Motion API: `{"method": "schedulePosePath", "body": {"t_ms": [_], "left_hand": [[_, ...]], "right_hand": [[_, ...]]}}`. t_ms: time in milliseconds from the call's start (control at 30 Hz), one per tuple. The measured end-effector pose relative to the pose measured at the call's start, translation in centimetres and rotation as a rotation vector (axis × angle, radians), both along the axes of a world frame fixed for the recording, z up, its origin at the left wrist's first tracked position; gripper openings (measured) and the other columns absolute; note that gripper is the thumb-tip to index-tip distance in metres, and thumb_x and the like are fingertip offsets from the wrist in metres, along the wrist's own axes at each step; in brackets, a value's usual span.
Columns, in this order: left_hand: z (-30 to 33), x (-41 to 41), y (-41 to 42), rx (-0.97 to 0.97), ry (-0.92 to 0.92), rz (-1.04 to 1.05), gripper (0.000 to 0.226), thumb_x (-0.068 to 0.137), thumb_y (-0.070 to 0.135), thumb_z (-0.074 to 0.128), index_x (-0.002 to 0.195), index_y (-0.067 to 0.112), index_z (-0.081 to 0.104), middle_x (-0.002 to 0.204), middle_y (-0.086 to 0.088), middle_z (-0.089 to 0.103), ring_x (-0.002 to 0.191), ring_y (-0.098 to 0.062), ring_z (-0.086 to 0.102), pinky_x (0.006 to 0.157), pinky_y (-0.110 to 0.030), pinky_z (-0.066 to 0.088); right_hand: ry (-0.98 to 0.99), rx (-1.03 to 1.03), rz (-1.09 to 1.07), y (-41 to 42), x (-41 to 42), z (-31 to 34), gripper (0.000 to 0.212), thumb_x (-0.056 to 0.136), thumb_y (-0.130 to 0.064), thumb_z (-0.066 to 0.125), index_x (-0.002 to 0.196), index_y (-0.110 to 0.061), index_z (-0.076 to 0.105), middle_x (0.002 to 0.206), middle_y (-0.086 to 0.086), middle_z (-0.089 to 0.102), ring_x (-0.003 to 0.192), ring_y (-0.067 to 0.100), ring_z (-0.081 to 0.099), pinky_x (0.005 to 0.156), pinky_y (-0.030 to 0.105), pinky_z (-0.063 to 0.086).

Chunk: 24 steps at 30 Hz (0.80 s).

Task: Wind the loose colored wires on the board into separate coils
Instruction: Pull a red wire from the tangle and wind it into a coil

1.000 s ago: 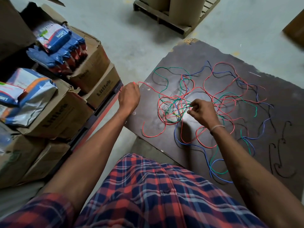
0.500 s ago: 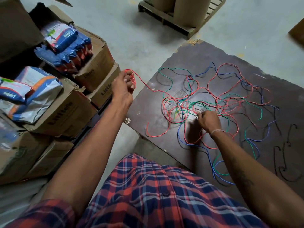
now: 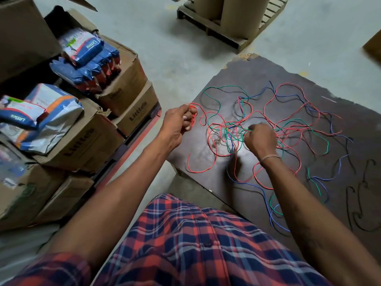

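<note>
Red wire (image 3: 192,112) is looped in a small bunch around the fingers of your left hand (image 3: 178,122), which is curled tight on it just off the left edge of the board (image 3: 257,75). From that bunch the red strand runs right, onto the board and into the tangle of wires (image 3: 268,129). Your right hand (image 3: 258,140) sits over the middle of the board, knuckles up and fingers bent down into the tangle; they seem to pinch strands there, but the fingertips are hidden, so which colour you hold cannot be told. Red, green, blue and dark strands spread across the board in loose, crossing loops, thickest just left of your right hand. A red loop (image 3: 201,164) lies near the board's near left edge, and blue and green ends (image 3: 275,209) trail toward the board's near edge beside your right forearm. Black wire pieces (image 3: 358,195) lie apart at the board's right side. Cardboard boxes (image 3: 86,141) with packets on top stand left of the board.
</note>
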<state>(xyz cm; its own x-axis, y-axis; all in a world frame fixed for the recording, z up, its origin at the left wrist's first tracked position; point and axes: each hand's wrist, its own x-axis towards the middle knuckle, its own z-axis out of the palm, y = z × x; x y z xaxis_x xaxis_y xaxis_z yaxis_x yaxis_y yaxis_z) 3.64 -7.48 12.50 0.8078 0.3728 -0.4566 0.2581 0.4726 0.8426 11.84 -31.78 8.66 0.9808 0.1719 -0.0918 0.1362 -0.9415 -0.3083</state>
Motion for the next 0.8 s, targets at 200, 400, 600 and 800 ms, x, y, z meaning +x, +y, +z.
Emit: {"method": "schedulePosePath", "body": {"t_ms": [200,400,600,800], "left_hand": [[1.5,-0.5,-1.2,-0.07,-0.042,-0.086,0.034,0.109,0.021,0.042,0.085,0.004,0.06,0.044,0.013,0.034,0.033,-0.001,0.021,0.037,-0.019,0.023],[3.8,-0.5,-1.1,-0.398,-0.094,-0.066,0.036,0.108,0.019,0.038,0.086,0.001,0.059,0.04,0.01,0.027,0.028,-0.004,0.02,0.034,-0.019,0.026],[4.5,-0.4,-0.1,-0.722,-0.272,-0.061,0.039,0.108,0.021,0.037,0.097,-0.005,0.065,0.047,0.008,0.038,0.031,-0.008,0.027,0.041,-0.02,0.034],[3.1,1.0,0.4,-0.54,-0.46,0.042,0.041,0.112,0.022,0.031,0.128,-0.008,0.053,0.117,-0.015,0.072,0.096,-0.015,0.072,0.089,-0.026,0.058]], "right_hand": [[0.062,0.482,0.386,4.1,-0.6,3.5,0.048,0.086,-0.011,0.061,0.134,-0.011,0.066,0.13,0.011,0.066,0.124,0.027,0.058,0.11,0.035,0.041],[0.236,0.487,0.442,7.7,-2.2,1.6,0.024,0.103,-0.02,0.061,0.12,-0.011,0.074,0.109,0.011,0.071,0.109,0.028,0.062,0.095,0.036,0.045],[0.317,0.423,0.506,8.1,-4.7,-0.4,0.041,0.098,-0.043,0.044,0.093,-0.02,0.078,0.081,0.01,0.063,0.082,0.024,0.058,0.077,0.038,0.042],[0.299,0.37,0.599,7.6,-5.4,0.8,0.044,0.098,-0.047,0.045,0.077,-0.022,0.075,0.073,0.006,0.06,0.07,0.015,0.053,0.071,0.035,0.037]]}}
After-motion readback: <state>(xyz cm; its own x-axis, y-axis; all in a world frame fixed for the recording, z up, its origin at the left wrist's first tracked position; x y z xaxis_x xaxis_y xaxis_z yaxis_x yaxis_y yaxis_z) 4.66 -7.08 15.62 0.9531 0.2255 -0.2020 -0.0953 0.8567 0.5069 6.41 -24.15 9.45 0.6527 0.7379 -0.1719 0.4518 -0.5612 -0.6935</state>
